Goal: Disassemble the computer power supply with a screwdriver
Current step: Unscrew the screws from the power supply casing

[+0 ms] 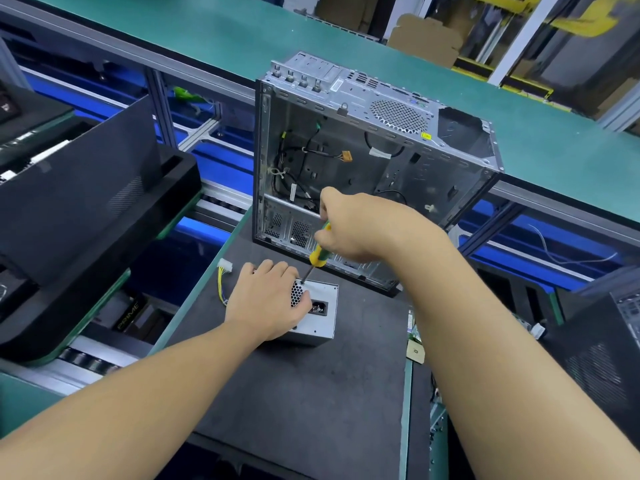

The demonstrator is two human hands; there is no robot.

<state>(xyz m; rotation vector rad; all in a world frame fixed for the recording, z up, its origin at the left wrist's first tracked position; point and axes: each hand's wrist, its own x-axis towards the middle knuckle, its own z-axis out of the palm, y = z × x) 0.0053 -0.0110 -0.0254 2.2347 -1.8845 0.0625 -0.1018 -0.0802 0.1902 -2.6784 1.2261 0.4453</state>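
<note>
A grey metal power supply (320,318) lies on the dark mat (301,393), its face with a honeycomb vent and a black power socket turned up. My left hand (268,303) grips its left side, fingers over the top edge and thumb near the socket. My right hand (349,226) holds a screwdriver (318,252) with a yellow and green handle, tilted, its tip set on the upper left corner of the vented face. Yellow wires with a white connector (223,271) trail from the supply's left.
An open, emptied grey computer case (363,161) stands just behind the supply, with loose cables inside. Black cases (86,216) sit on a roller conveyor at left. Another black case (602,358) stands at right. A green belt (207,32) runs across the back.
</note>
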